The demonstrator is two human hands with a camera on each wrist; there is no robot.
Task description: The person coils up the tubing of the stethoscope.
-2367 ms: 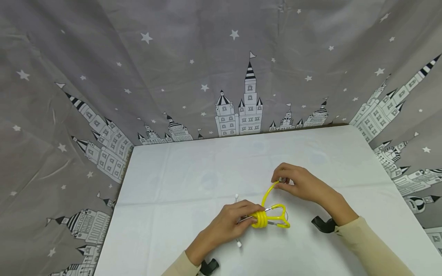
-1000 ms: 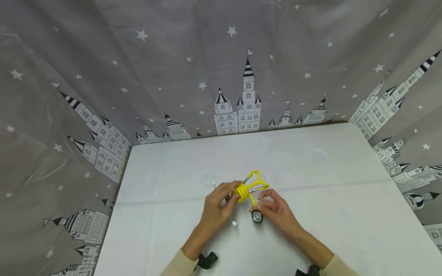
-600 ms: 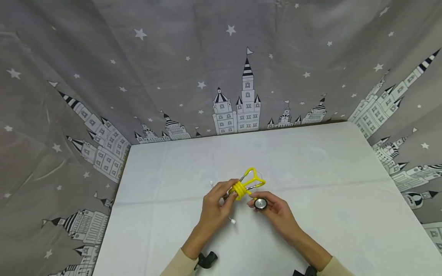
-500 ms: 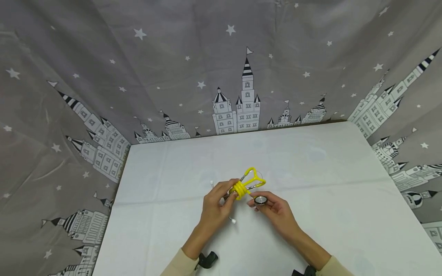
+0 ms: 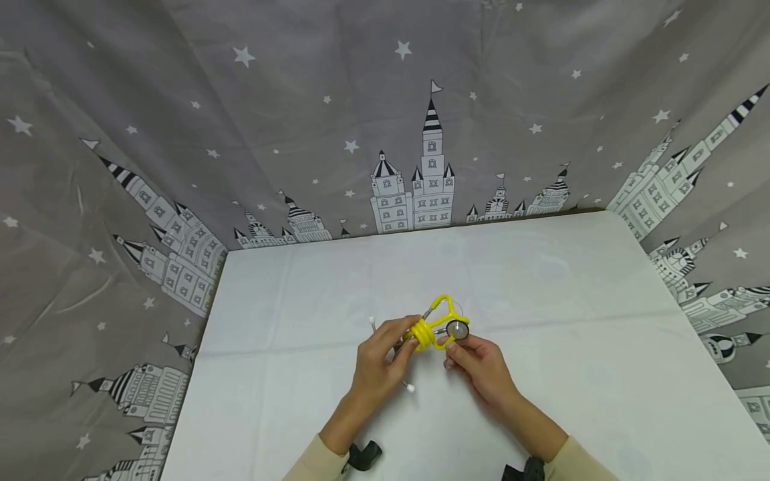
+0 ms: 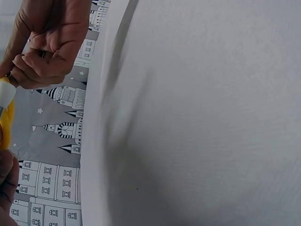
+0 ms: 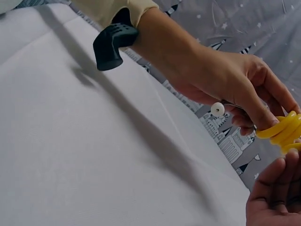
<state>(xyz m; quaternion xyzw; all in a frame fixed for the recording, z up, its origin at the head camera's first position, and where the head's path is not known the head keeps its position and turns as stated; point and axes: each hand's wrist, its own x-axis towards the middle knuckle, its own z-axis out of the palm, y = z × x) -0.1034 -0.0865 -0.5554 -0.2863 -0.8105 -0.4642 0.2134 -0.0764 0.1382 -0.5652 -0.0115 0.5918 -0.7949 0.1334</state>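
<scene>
A yellow stethoscope is held above the white table in the head view, its tubing wound in several coils round the metal ear tubes. My left hand grips it at the coils, and white eartips stick out on either side of that hand. With thumb and fingers my right hand pinches the tube end beside the round silver chest piece, which lies over the yellow fork. In the right wrist view the coils sit between both hands. The left wrist view catches only a white eartip and some yellow tubing at its edge.
The white-covered table spreads beneath both hands. A grey curtain printed with castles and stars rises behind it and along the sides. Black wrist mounts are worn near both sleeves.
My right hand has brought the chest piece from the far right in to the coiled stethoscope, lately up onto its fork. My left hand, still gripping the coils, has shifted left and away from the body.
</scene>
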